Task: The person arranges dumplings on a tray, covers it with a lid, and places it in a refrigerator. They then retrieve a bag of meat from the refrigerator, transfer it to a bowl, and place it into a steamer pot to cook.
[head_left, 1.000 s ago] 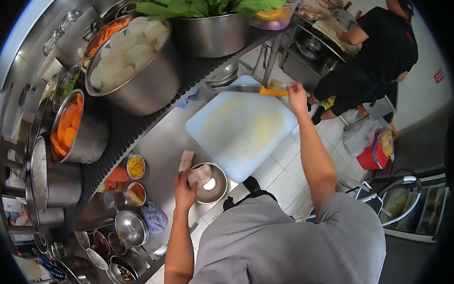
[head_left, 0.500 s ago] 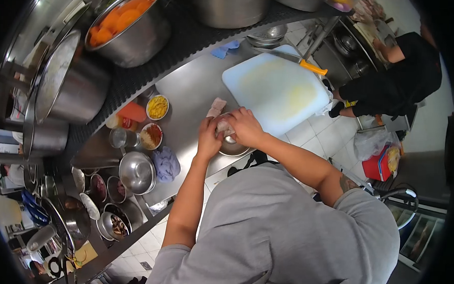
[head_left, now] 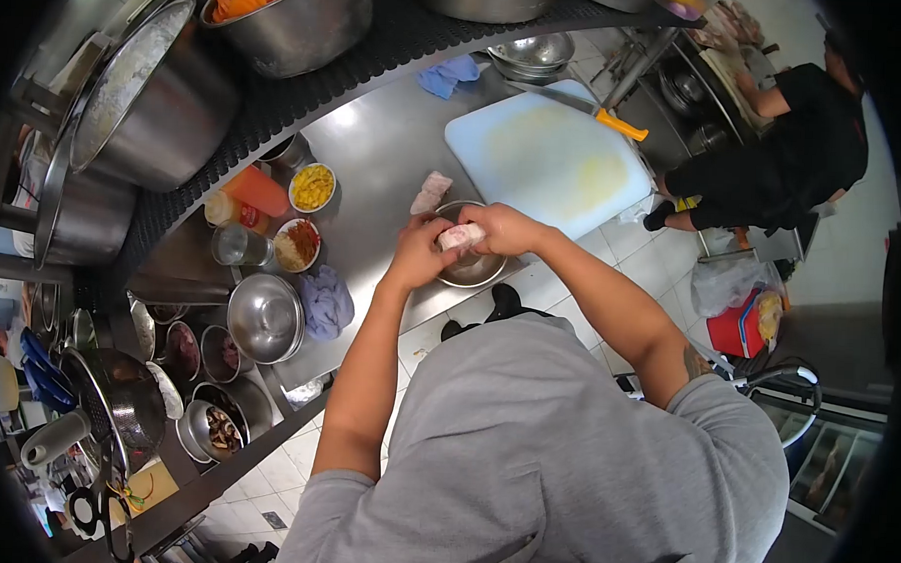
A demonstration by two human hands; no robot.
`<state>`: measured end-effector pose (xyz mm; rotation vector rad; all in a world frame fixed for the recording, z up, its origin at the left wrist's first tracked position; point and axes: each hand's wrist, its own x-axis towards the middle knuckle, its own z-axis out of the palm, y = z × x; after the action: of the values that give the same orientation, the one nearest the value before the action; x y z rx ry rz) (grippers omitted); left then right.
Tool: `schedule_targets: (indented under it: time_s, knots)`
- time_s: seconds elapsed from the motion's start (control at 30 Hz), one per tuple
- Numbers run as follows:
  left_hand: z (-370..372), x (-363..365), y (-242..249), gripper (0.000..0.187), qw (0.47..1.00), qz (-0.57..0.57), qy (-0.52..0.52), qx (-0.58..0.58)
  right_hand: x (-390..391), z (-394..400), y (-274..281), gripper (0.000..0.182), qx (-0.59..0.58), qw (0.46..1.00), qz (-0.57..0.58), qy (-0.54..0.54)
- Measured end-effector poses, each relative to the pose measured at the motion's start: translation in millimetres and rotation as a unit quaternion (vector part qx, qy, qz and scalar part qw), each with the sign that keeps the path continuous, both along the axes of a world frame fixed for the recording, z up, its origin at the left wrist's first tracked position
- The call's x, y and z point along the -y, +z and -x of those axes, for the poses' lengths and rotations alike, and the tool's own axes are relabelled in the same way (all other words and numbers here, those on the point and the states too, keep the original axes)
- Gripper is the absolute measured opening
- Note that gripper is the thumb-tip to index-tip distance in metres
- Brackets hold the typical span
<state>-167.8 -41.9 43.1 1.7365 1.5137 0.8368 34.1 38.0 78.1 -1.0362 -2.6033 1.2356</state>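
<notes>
A pale pink piece of raw meat (head_left: 461, 236) is pinched between my left hand (head_left: 421, 249) and my right hand (head_left: 501, 230). Both hands hold it over a round metal bowl (head_left: 476, 270) near the front edge of the steel counter. Fingers of each hand close on opposite ends of the piece, leaving its middle showing. Another strip of raw meat (head_left: 432, 193) lies on the counter just beyond my left hand. Past my right hand rests a white cutting board (head_left: 544, 156) with yellowish stains, and a knife with an orange handle (head_left: 621, 125) lies across its far corner.
Left of my hands stand a bowl of yellow pieces (head_left: 313, 186), a bowl of spices (head_left: 298, 246), stacked metal bowls (head_left: 267, 318) and a bluish cloth (head_left: 327, 302). A shelf with large pots (head_left: 164, 93) overhangs the counter. A person in black (head_left: 772, 159) works at the right.
The meat in my hands has come up and now shows between the fingers; my right hand has lowered beside it. The camera view has shifted slightly.
</notes>
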Motion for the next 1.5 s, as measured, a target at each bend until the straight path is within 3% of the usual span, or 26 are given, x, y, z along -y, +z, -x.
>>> schedule_targets:
  time_s: [0.13, 0.27, 0.37, 0.47, 0.53, 0.63, 0.7, 0.73, 0.8, 0.9, 1.07, 1.17, 1.27, 1.37, 1.5]
  knots:
    - [-1.5, -10.3, 22.2, 0.042, 0.998, 0.051, -0.018, 0.023, -8.6, 1.0, 16.0, 0.045, 0.051, 0.999, 0.015, -0.006]
    - [-16.1, -11.3, 42.0, 0.040, 0.994, 0.053, 0.041, -0.089, -4.4, 9.4, 17.0, 0.051, 0.161, 0.980, -0.035, -0.108]
    - [-17.4, -8.5, 45.8, 0.040, 0.987, 0.051, 0.040, -0.146, 0.9, 5.8, 19.1, 0.047, 0.137, 0.981, -0.051, -0.126]
    - [-17.5, -0.5, 44.7, 0.043, 0.983, 0.064, 0.005, -0.172, 1.8, -5.6, 18.7, 0.031, 0.154, 0.977, -0.068, -0.129]
    - [-15.5, 6.6, 42.5, 0.044, 0.984, 0.067, -0.015, -0.167, -1.0, -10.7, 4.8, 0.025, 0.102, 0.981, -0.126, -0.105]
    - [-15.7, 10.9, 29.3, 0.042, 0.987, 0.013, -0.055, -0.150, 1.9, -9.4, -2.9, 0.028, 0.117, 0.985, -0.115, -0.046]
    - [-18.9, 9.5, 11.9, 0.037, 0.964, 0.009, 0.022, -0.263, 11.1, -6.3, -3.0, 0.029, 0.149, 0.974, -0.173, -0.006]
    - [-24.5, 9.4, 0.0, 0.037, 0.964, 0.011, 0.023, -0.263, 17.1, -3.9, -1.8, 0.029, 0.180, 0.956, -0.229, 0.036]
    - [-38.9, 7.4, -13.7, 0.032, 0.912, 0.037, 0.008, -0.408, 25.1, 4.0, 2.7, 0.030, 0.206, 0.951, -0.223, 0.054]
    - [-47.9, 7.9, -15.5, 0.028, 0.902, 0.024, 0.024, -0.429, 26.9, 14.0, 1.3, 0.033, 0.216, 0.949, -0.224, 0.048]
    - [-49.7, 8.7, -13.4, 0.032, 0.904, 0.028, 0.033, -0.425, 21.0, 12.3, -29.3, 0.027, 0.097, 0.962, -0.255, 0.012]
    - [-33.9, 4.8, -5.2, 0.037, 0.935, 0.043, 0.009, -0.352, 10.5, 10.7, -29.2, 0.022, 0.073, 0.967, -0.242, 0.043]
    - [-14.8, 1.6, 12.4, 0.038, 0.980, 0.026, -0.010, -0.196, -0.3, 7.1, -15.8, 0.022, 0.073, 0.975, -0.190, 0.090]
    - [-14.6, 2.5, 35.0, 0.035, 0.972, 0.060, -0.005, -0.229, -5.1, 1.6, -5.5, 0.020, 0.068, 0.972, -0.200, 0.099]
    - [-7.7, -5.0, 32.8, 0.037, 0.965, 0.024, -0.004, -0.260, -26.9, 12.7, -23.0, 0.019, 0.032, 0.974, -0.223, 0.019]
